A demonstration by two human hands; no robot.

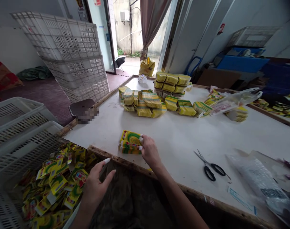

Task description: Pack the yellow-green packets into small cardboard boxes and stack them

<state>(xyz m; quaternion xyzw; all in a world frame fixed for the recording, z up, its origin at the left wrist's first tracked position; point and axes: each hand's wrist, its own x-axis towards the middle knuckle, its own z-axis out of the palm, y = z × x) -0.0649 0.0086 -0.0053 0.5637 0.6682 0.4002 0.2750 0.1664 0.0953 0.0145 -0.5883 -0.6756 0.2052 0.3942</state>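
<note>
My right hand (149,151) grips the right end of a small stack of yellow-green sachets (130,142) that rests on the white table (183,136) near its front edge. White tape wraps the fingertips. My left hand (97,184) hovers with its fingers apart and nothing in them, above the right edge of a white crate (21,152) filled with loose yellow sachets (56,184).
Bundled sachet stacks (159,101) are piled at the table's far side. Black scissors (210,167) lie to the right, with clear plastic bags (261,184) beyond them. Stacked white crates (71,60) stand at the back left. A wooden rim (126,160) edges the table.
</note>
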